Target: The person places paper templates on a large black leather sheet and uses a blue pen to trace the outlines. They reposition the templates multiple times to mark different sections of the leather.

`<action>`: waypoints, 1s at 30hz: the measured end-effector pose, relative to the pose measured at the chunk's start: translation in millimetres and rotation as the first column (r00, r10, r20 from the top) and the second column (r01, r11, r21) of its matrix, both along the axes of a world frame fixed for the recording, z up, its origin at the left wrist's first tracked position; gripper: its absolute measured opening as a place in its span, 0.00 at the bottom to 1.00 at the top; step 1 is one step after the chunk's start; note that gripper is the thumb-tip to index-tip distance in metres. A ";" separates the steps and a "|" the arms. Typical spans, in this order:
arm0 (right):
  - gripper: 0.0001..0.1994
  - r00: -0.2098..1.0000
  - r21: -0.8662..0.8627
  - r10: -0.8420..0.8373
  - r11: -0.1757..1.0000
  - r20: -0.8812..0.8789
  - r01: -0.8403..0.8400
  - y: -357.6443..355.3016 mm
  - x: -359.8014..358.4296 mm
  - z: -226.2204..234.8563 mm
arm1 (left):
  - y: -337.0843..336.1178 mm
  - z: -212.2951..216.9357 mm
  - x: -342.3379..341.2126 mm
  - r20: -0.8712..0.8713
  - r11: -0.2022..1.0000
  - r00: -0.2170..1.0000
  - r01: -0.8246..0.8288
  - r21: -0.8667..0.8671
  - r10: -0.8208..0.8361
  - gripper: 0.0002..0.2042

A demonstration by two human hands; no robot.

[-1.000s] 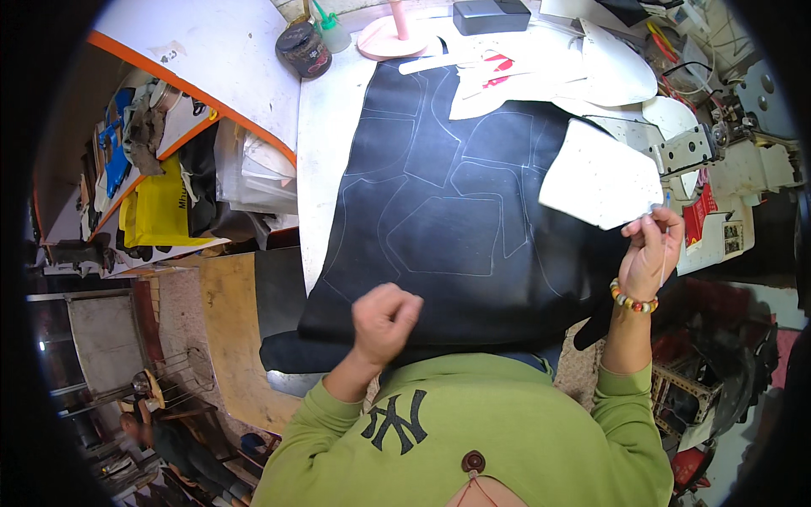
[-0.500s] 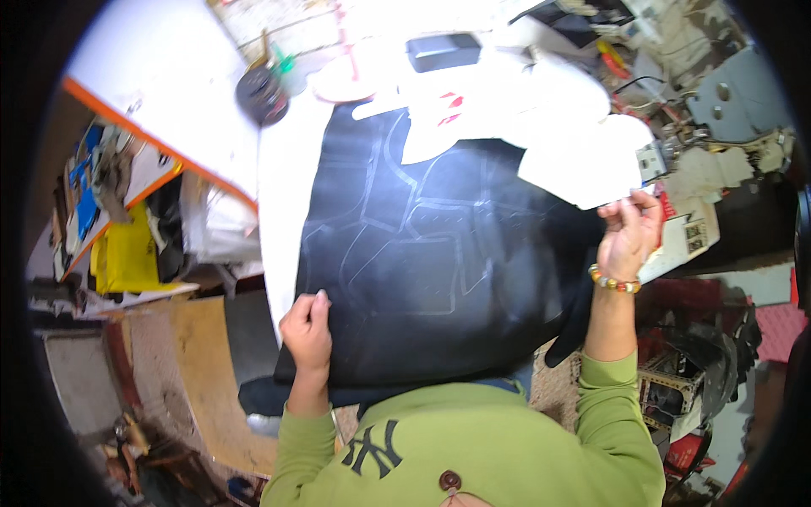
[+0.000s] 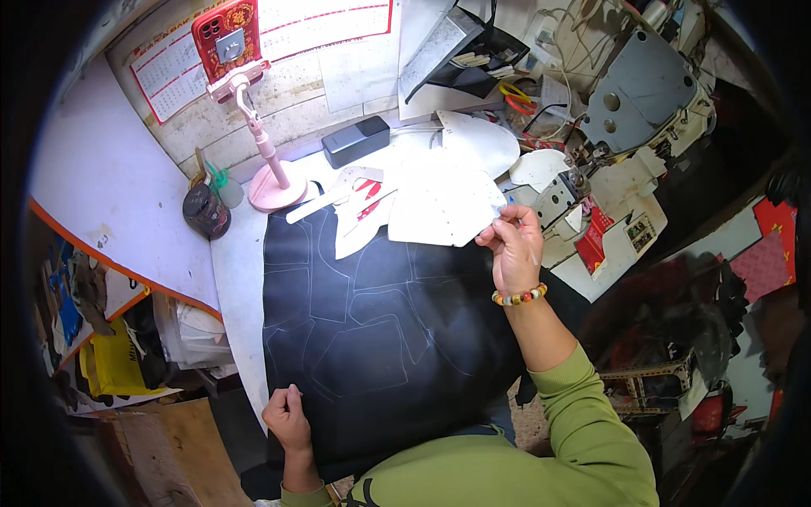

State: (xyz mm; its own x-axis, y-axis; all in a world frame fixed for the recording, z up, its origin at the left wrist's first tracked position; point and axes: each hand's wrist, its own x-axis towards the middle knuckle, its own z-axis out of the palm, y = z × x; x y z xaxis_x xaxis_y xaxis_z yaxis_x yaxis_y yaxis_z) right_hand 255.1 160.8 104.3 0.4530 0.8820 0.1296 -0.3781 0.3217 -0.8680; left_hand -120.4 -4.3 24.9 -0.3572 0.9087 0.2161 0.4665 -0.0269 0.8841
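A wide black sheet [image 3: 363, 355], like leather, lies over the table and drapes toward my lap. Thin pale outlines of angular and curved shapes are drawn on it. My left hand [image 3: 289, 418] is closed at the sheet's left edge, thumb on top; the folded fingers hide most of the hold. On the far right of the sheet, my right hand [image 3: 515, 249] pinches the right-hand corner of a white pattern piece [image 3: 439, 211]. Other white pieces lie beneath and beside it, one with red marks [image 3: 367, 196]. A beaded bracelet [image 3: 519, 296] circles my right wrist.
Behind the sheet stand a pink phone stand [image 3: 269, 165] holding a red phone [image 3: 226, 38], a black box [image 3: 356, 141] and a dark jar [image 3: 206, 210]. A grey-plated machine [image 3: 638, 93] sits at right. An orange-edged white panel [image 3: 118, 177] borders the left.
The view has swung up and to the right, bringing in the phone on its stand and the wall calendar. Both hands keep about the same places on the sheet and the white piece.
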 end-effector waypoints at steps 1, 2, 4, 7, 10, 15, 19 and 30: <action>0.08 1.000 0.005 -0.006 1.000 -0.010 0.006 3.4 -1.9 0.4 | -0.1 -0.4 -0.5 -0.017 1.000 1.000 0.002 -0.005 -0.002 0.13; 0.08 1.000 0.010 -0.012 1.000 -0.019 0.012 7.5 -2.9 0.8 | -0.2 -1.1 -0.5 -0.014 1.000 1.000 0.004 -0.001 -0.004 0.13; 0.08 0.999 0.036 -0.010 0.999 -0.044 0.012 17.1 -2.2 1.7 | -0.3 -2.4 -0.5 -0.009 1.000 1.000 0.005 0.010 -0.005 0.13; 0.09 0.998 0.026 -0.032 0.999 -0.048 0.033 29.8 2.3 4.0 | -0.3 -3.2 -0.1 -0.010 1.000 1.000 0.000 0.017 0.000 0.13; 0.09 0.998 0.050 -0.047 0.998 -0.052 0.050 38.2 7.4 9.0 | 0.6 -1.2 0.4 -0.044 1.000 0.999 -0.002 0.001 0.002 0.12; 0.09 0.995 0.056 -0.040 0.997 -0.086 0.045 31.4 4.4 17.3 | 1.5 3.4 2.5 -0.046 1.000 0.999 -0.002 0.007 0.002 0.11; 0.07 0.981 -0.040 0.187 0.981 -0.049 -0.189 -8.5 -22.2 8.6 | 0.6 2.7 1.8 -0.030 1.000 1.000 -0.008 -0.017 0.008 0.10; 0.06 0.618 -0.341 0.783 0.564 -0.068 -0.752 -133.3 -85.3 -38.7 | -23.6 41.8 38.3 0.435 0.804 0.765 0.578 -0.138 -0.475 0.20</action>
State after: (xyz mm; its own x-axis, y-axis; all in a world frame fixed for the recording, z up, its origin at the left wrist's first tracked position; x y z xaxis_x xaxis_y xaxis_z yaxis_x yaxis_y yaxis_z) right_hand 169.8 27.5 65.7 -0.4132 0.8860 -0.2104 -0.2766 -0.3422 -0.8980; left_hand -82.2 -27.9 66.7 0.1902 0.9777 -0.0888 0.0901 0.0727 0.9933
